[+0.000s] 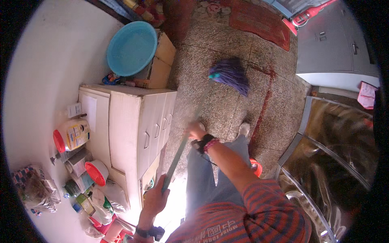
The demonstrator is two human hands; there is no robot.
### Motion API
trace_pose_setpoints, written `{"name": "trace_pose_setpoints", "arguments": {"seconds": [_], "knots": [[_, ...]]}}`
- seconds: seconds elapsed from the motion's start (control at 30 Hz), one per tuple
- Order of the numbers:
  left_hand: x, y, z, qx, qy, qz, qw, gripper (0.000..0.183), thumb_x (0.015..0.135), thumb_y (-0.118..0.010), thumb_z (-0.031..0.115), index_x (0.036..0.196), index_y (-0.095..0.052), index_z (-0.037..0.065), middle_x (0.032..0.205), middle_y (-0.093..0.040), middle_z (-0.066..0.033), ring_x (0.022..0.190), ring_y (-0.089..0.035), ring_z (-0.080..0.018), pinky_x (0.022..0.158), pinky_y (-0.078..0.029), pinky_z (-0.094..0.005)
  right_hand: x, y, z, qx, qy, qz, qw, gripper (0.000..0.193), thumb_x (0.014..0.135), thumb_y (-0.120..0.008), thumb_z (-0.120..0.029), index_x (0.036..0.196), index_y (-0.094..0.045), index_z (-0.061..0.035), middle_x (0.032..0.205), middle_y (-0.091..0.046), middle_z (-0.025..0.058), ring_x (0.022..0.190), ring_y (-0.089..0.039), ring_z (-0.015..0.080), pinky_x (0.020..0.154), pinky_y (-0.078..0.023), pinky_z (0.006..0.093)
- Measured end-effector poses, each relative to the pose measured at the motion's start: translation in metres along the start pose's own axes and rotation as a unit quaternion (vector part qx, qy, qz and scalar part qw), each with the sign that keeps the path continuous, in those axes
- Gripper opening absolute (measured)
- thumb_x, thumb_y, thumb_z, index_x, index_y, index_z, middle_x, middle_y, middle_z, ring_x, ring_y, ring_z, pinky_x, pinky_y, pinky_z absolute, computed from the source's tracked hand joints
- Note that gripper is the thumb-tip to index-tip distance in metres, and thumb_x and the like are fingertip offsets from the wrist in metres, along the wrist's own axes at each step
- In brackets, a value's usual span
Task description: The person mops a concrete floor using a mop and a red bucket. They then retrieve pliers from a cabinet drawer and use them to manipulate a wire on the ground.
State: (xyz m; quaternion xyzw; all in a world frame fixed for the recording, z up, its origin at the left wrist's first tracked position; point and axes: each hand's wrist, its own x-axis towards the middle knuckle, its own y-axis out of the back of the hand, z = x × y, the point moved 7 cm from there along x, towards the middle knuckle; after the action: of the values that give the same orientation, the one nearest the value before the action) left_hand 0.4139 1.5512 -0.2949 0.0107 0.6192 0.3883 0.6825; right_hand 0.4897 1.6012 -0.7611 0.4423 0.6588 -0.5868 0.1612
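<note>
A mop with a purple string head (231,77) and a long green handle (178,153) reaches from my body out over the speckled floor. My left hand (156,197) is closed round the upper end of the handle, near the cabinet. Farther down the handle, my right hand (195,131) grips it, slightly blurred. The strands lie fanned out to the right of a teal socket (214,75), touching the floor ahead of my feet.
A white drawer cabinet (152,125) stands at left, a blue basin (132,48) on a box beyond it. Jars and bags crowd the near left. To the right are a grey metal cabinet (336,44) and a plastic-covered unit (336,158). A red mat (261,22) lies far ahead; an orange-red bucket (256,167) is beside my leg.
</note>
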Motion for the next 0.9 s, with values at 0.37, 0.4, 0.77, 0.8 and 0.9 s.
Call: {"name": "trace_pose_setpoints", "arguments": {"seconds": [0.37,0.4,0.77,0.8,0.9], "knots": [[-0.081,-0.081,-0.018,-0.290,0.113,-0.146,0.939,0.056,0.080,-0.059,0.006,0.131,-0.036,0.009,0.065,-0.057,-0.0071,0.046,-0.053,-0.0123,0.040,-0.044,-0.0280,-0.022,-0.062,0.098,-0.796,0.234,-0.014,0.558,0.013,0.074,-0.060,-0.026,0.067,-0.063,-0.0154,0.061,-0.060,0.0055,0.065,-0.059,0.0278,0.066,-0.035,0.0482],[-0.084,-0.085,-0.016,-0.258,0.088,-0.166,0.948,0.059,0.080,-0.060,0.007,0.133,-0.034,0.009,0.065,-0.057,-0.0066,0.047,-0.053,-0.0118,0.041,-0.044,-0.0277,-0.031,-0.055,0.098,-0.736,0.217,-0.010,0.641,0.013,0.075,-0.059,-0.025,0.070,-0.063,-0.0143,0.062,-0.060,0.0064,0.066,-0.059,0.0283,0.070,-0.035,0.0482],[-0.081,-0.152,0.057,-0.263,0.070,-0.368,0.889,0.073,0.085,-0.055,-0.002,0.145,-0.017,0.014,0.062,-0.046,-0.0012,0.046,-0.045,-0.0108,0.039,-0.036,-0.0273,-0.269,0.087,0.009,-0.017,0.051,0.280,0.959,0.029,0.081,-0.060,-0.017,0.088,-0.048,0.0089,0.067,-0.055,0.0149,0.053,-0.060,0.0270,0.041,-0.048,0.0396],[-0.076,-0.162,0.071,-0.250,0.071,-0.383,0.887,0.069,0.085,-0.056,-0.002,0.143,-0.022,0.012,0.064,-0.046,-0.0010,0.047,-0.046,-0.0102,0.039,-0.037,-0.0267,-0.285,0.112,0.005,-0.016,0.082,0.292,0.953,0.031,0.080,-0.059,-0.013,0.092,-0.048,0.0129,0.071,-0.059,0.0172,0.050,-0.062,0.0274,0.035,-0.049,0.0375],[-0.062,-0.200,0.124,-0.178,0.064,-0.415,0.890,0.068,0.084,-0.057,-0.002,0.143,-0.024,0.010,0.067,-0.048,-0.0013,0.046,-0.046,-0.0089,0.040,-0.037,-0.0253,-0.351,0.171,-0.001,0.125,0.114,0.362,0.917,0.024,0.076,-0.061,-0.015,0.068,-0.056,0.0069,0.066,-0.058,0.0125,0.048,-0.061,0.0251,0.036,-0.047,0.0372]]}}
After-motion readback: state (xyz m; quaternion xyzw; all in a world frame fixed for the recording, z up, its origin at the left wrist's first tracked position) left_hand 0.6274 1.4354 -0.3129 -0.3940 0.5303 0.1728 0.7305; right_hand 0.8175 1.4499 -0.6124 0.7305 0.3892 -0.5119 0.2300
